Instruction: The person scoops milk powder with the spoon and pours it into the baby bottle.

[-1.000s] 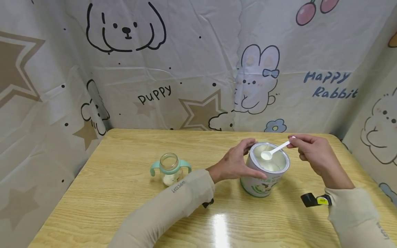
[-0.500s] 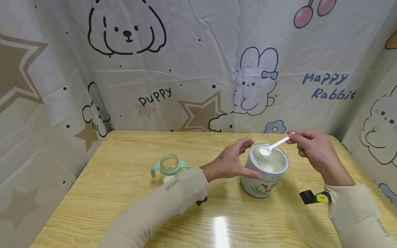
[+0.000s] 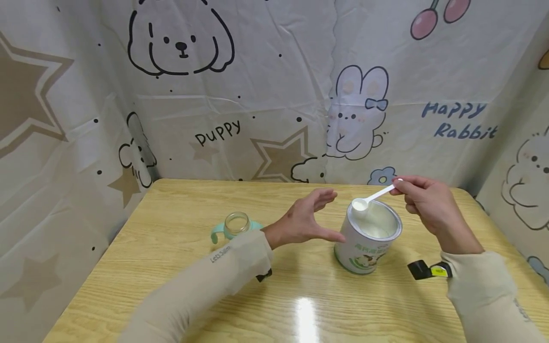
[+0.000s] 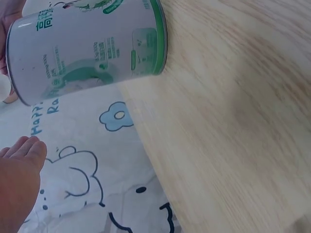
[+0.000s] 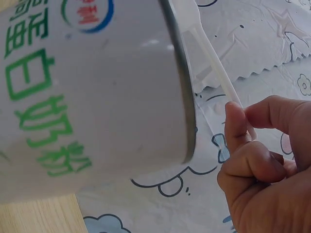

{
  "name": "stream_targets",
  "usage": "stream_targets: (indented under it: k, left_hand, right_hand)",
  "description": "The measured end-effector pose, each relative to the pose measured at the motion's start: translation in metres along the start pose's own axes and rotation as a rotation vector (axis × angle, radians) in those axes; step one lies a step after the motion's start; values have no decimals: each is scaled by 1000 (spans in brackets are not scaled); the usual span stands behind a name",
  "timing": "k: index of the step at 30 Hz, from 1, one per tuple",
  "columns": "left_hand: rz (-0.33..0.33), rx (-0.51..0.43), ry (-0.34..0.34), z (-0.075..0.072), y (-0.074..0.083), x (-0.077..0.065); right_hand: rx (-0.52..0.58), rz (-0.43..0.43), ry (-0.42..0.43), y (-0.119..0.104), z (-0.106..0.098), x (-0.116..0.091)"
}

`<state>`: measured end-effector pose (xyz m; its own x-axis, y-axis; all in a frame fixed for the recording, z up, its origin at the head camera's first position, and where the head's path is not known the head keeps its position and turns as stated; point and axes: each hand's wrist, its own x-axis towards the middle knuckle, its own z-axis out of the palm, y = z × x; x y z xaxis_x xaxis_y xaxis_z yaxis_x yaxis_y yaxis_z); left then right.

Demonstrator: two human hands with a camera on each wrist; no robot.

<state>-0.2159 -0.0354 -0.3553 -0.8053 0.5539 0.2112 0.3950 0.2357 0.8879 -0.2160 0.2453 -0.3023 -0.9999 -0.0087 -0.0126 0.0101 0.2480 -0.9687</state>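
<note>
My right hand (image 3: 429, 202) pinches the end of a white measuring scoop (image 3: 379, 193). The scoop's bowl, with pale powder in it, is over the left rim of an open milk powder can (image 3: 364, 255). In the right wrist view, thumb and forefinger grip the scoop handle (image 5: 221, 73) beside the can (image 5: 116, 97). Left of the can my left hand (image 3: 300, 216) has its fingers spread, apart from the can, holding nothing. A baby bottle with mint-green handles (image 3: 218, 231) stands without a lid further left, partly hidden behind my left sleeve.
Everything stands on a light wooden table (image 3: 326, 300). A cloth printed with cartoon animals (image 3: 274, 95) hangs behind the table's back edge and along both sides.
My left hand has let go of the can and moved left, away from it. The scoop has risen and shifted left, from inside the can to above its rim.
</note>
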Motion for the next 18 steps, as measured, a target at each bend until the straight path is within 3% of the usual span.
stream_targets:
  k: [5, 11, 18]
  left_hand:
    - [-8, 2, 12, -10, 1, -5]
    - [10, 7, 20, -24, 2, -9]
    - [-25, 8, 31, -36, 2, -16]
  right_hand:
    - [52, 2, -11, -4, 7, 2]
    - [42, -7, -18, -11, 16, 3]
    - [126, -22, -32, -18, 25, 1]
